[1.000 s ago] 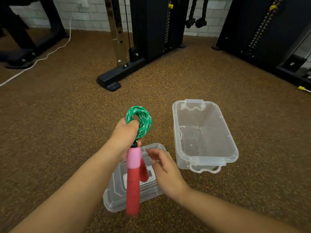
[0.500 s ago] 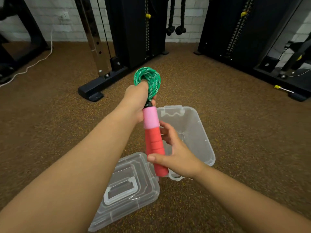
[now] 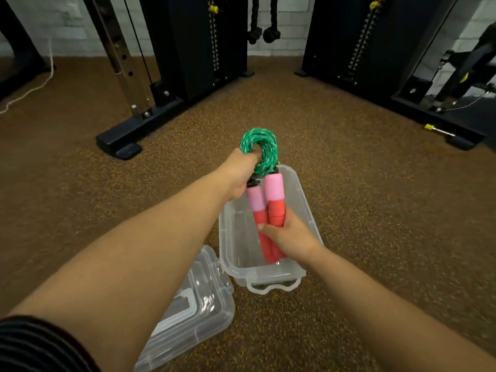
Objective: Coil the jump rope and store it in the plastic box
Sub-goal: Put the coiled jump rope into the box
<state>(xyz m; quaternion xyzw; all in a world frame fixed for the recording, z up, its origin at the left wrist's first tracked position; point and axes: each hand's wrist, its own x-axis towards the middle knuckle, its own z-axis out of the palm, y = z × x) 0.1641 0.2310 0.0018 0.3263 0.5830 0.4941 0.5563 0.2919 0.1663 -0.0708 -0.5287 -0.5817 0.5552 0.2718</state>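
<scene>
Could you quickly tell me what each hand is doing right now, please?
Left hand: closed on the coiled green braided rope.
Right hand: closed around the two red-and-pink foam handles, over the clear plastic box.

Clear glossy plastic box (image 3: 304,194), braided green rope (image 3: 264,154), seemingly matt foam handles (image 3: 271,210), speckled rough floor (image 3: 375,183)

Gym: black weight-stack cable machines (image 3: 204,44), speckled rubber floor (image 3: 362,210), hanging rope attachment (image 3: 264,25), white brick wall (image 3: 279,20).
</scene>
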